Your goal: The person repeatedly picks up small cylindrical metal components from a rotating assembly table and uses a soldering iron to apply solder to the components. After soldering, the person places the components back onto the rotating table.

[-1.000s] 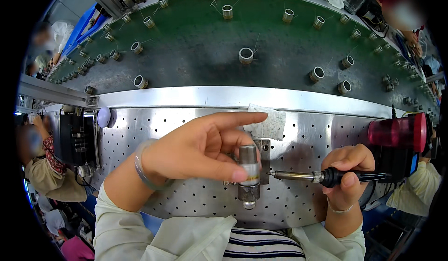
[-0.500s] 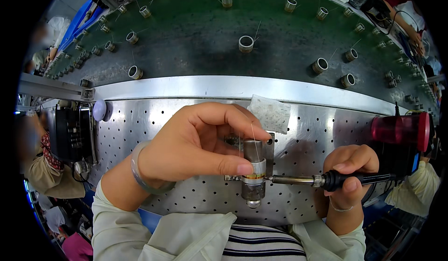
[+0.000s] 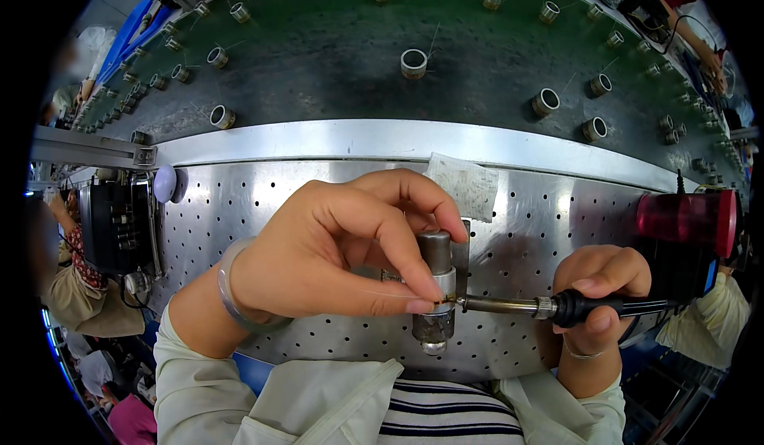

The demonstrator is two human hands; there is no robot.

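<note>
My left hand (image 3: 342, 246) curls over a small upright metal cylinder (image 3: 434, 286) that stands in a fixture on the perforated steel bench (image 3: 239, 198). Thumb and forefinger pinch a thin strand of wire against the cylinder's side. My right hand (image 3: 597, 286) grips the black handle of a soldering iron (image 3: 541, 308), held level, its metal tip touching the cylinder right where the left fingertips are. A pale bangle circles my left wrist.
Behind the bench a green conveyor belt (image 3: 334, 55) carries several short metal rings, such as one (image 3: 413, 62) at centre. A white cloth pad (image 3: 465, 184) lies on the bench's far edge. A red cylindrical holder (image 3: 688, 218) stands at right, a black device (image 3: 115, 222) at left. Other people sit around.
My left fingers, stretched out flat over the cylinder a second ago, have curled down and pinched onto its side. The soldering iron stays at the cylinder.
</note>
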